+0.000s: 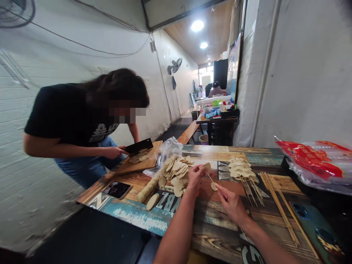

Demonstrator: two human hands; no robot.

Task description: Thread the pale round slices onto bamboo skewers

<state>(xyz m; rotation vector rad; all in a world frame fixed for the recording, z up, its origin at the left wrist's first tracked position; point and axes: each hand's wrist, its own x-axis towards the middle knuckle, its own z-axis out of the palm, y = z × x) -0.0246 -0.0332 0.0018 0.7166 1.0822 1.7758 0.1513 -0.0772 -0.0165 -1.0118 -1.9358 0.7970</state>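
My left hand (194,179) pinches a pale round slice (206,167) at the tip of a thin wooden skewer (211,179). My right hand (232,203) grips the skewer's lower end, and another slice (213,186) sits threaded on its shaft. A heap of loose slices (176,170) lies just left of my left hand. Finished skewers with slices (243,172) rest to the right of my hands.
A person in a black shirt cuts slices with a cleaver (139,146) on a wooden board (137,163) across the table (217,227). Bare skewers (280,205), a phone (117,189), another phone (316,229), a log of uncut roll (148,189) and a red plastic bag (316,161) lie around.
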